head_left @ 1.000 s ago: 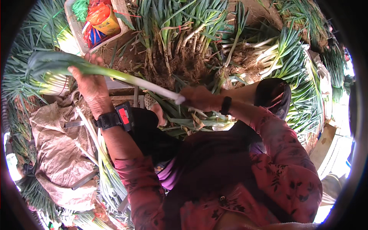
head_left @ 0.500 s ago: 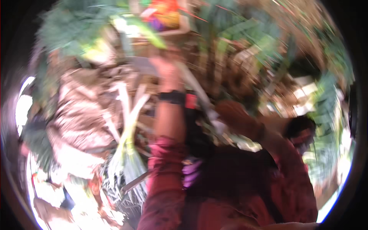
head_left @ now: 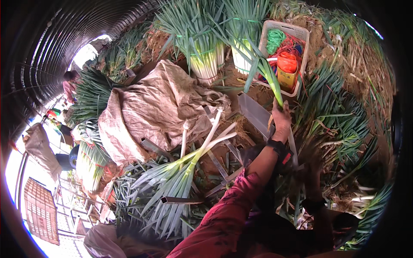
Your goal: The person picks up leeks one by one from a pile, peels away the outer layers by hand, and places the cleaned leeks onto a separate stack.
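Observation:
My left hand [head_left: 282, 118], wearing a black wristband, is closed around a leek [head_left: 272, 81]. Its green leaves stretch away toward the crate, and the pale shank runs down past my wrist. In shadow to the right, my right hand [head_left: 312, 174] is near the lower end of that shank; its fingers are blurred and dark, so their grip does not show. Left of my left hand sits a grey metal trough [head_left: 256, 114]. Several trimmed leeks [head_left: 189, 165] lie crossed over a metal frame [head_left: 183, 200], white ends pointing away from me.
Upright tied leek bundles [head_left: 200, 56] stand at the back. Beside them a pale plastic crate [head_left: 304, 36] holds green and red twine and a yellow container. A brown cloth [head_left: 159, 105] covers something at left. Loose leeks [head_left: 340, 124] are heaped at right; a person [head_left: 69, 86] is far left.
My view has swung left and sharpened, so my hands now appear farther right. The leek stays in my left hand. The right hand now appears lower and in shadow.

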A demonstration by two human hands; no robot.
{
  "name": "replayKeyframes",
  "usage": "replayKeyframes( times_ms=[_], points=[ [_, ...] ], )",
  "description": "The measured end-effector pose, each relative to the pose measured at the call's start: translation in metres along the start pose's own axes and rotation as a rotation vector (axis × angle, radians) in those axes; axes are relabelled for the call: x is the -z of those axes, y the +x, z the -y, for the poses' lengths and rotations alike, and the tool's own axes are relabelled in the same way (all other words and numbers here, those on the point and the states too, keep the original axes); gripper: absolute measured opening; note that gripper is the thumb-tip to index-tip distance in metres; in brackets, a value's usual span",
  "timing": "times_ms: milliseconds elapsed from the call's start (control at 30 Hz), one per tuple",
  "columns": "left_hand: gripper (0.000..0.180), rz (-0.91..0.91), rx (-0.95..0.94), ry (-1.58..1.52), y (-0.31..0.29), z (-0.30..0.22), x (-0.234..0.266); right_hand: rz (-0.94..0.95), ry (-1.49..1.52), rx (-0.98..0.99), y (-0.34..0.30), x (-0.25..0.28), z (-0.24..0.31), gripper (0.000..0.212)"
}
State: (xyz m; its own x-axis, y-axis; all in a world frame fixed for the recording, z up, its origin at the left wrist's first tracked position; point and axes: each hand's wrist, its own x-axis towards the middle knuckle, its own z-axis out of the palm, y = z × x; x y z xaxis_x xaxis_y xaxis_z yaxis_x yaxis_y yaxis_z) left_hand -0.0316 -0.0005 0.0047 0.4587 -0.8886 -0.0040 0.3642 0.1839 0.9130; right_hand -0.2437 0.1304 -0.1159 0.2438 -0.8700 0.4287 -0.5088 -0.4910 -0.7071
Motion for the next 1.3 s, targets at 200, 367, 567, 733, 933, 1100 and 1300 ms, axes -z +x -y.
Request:
replayKeyframes(
  times_ms=[200,367,567,733,933,1100,1300],
  points=[
    [0.028,-0.032,0.118,0.006,0.011,-0.012,0.023,0.244,-0.307,0.228,0.035,0.029,0.112,0.027],
    [0.016,-0.049,0.157,0.128,0.016,-0.005,0.035,0.343,-0.402,0.474,0.034,0.052,0.148,0.022],
    [0.027,0.159,-0.014,-0.332,0.016,0.028,0.043,0.235,-0.575,0.329,0.031,0.058,0.102,0.021],
    [0.004,0.053,-0.171,-0.003,0.031,-0.005,0.061,0.221,-0.326,0.094,0.038,0.045,0.098,0.022],
    [0.005,0.107,0.286,-0.266,0.058,0.014,0.036,0.236,-0.427,0.055,0.001,0.074,0.112,0.028],
    [0.008,0.145,0.415,-0.327,0.048,0.021,0.033,0.165,-0.381,0.090,-0.055,0.099,0.138,0.022],
    [0.009,0.162,0.534,-0.321,0.002,0.050,-0.006,0.207,-0.417,-0.043,-0.110,0.140,0.164,0.014]
  ],
)
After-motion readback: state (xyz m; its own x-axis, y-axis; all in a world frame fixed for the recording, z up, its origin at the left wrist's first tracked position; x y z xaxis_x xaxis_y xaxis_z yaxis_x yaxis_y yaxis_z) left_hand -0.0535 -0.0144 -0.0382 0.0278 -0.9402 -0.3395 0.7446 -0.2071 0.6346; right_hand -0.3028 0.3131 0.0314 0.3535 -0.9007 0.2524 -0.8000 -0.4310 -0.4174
